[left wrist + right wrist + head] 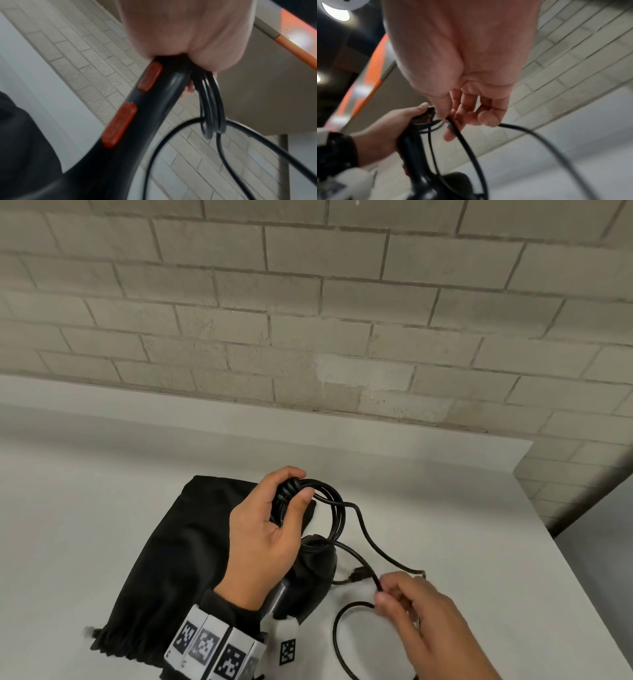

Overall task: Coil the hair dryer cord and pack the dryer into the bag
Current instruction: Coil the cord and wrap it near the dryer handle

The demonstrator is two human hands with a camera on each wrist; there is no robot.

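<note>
A black hair dryer with orange buttons stands with its handle up. My left hand grips the handle's end together with several coiled loops of the black cord. The loops hang beside the handle. My right hand pinches the loose cord between thumb and fingers, lower right of the dryer. More cord curves away on the table to the plug. The black drawstring bag lies flat under and left of the dryer.
The white table runs back to a grey block wall. Its right edge drops off close to my right hand. Marker bands wrap my left wrist.
</note>
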